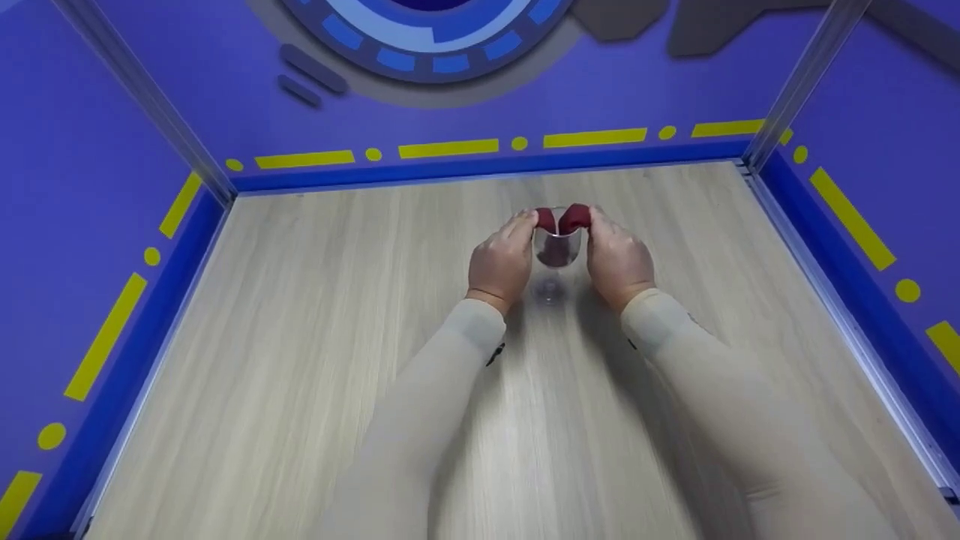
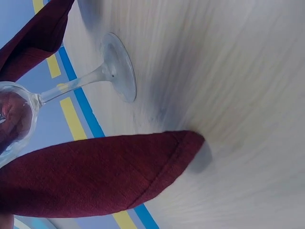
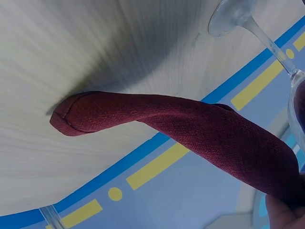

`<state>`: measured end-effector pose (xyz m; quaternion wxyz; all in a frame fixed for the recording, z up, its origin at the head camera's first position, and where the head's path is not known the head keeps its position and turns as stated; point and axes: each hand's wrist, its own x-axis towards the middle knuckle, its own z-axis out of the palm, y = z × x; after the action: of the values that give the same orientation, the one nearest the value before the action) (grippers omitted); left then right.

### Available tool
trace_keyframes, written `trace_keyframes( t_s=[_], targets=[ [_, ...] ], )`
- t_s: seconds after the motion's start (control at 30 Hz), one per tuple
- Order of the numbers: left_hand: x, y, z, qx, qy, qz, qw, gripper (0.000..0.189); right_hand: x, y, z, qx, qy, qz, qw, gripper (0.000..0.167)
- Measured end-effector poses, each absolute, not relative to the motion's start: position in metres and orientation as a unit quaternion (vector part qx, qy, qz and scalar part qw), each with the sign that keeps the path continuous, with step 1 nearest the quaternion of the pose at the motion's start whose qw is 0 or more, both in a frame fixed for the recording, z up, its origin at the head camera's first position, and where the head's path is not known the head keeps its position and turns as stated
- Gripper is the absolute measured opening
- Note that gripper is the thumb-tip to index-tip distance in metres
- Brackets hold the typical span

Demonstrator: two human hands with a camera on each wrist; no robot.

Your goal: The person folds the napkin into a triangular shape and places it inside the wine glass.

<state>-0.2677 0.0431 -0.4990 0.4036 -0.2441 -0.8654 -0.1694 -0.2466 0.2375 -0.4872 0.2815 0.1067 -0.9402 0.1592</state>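
A stemmed wine glass [image 1: 557, 257] stands upright on the table, its foot [image 2: 120, 69] on the wood. A dark red cloth napkin [image 1: 576, 217] is tucked into the bowl, and its two ends hang out over the rim on opposite sides. At the left side my left hand [image 1: 501, 259] holds the napkin near the rim. My right hand [image 1: 619, 259] holds it on the other side, fingertips at the cloth. One drooping end of the napkin [image 3: 190, 124] fills the middle of the right wrist view. The thumbs are largely hidden.
The light wood table [image 1: 337, 300] is bounded by blue-purple panels with yellow dashes and dots [image 1: 450, 148]. Metal posts [image 1: 806, 82] rise at the back corners. Both sleeved forearms reach in from the front edge.
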Motion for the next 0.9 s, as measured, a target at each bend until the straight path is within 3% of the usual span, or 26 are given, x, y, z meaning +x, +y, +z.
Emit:
trace_keyframes(
  t_s=[0.67,0.77,0.9],
  targets=[
    [-0.271,0.012,-0.492,-0.285,-0.862,-0.168,0.384,0.042,-0.242,0.275,-0.485,0.155,-0.921,0.190,0.303,0.056],
    [-0.273,0.001,-0.485,-0.288,-0.879,-0.167,0.341,0.050,-0.243,0.282,-0.481,0.143,-0.927,0.189,0.291,0.060],
    [-0.274,-0.016,-0.473,-0.264,-0.921,-0.168,0.231,0.066,-0.246,0.297,-0.474,0.127,-0.937,0.180,0.272,0.062]
  ],
)
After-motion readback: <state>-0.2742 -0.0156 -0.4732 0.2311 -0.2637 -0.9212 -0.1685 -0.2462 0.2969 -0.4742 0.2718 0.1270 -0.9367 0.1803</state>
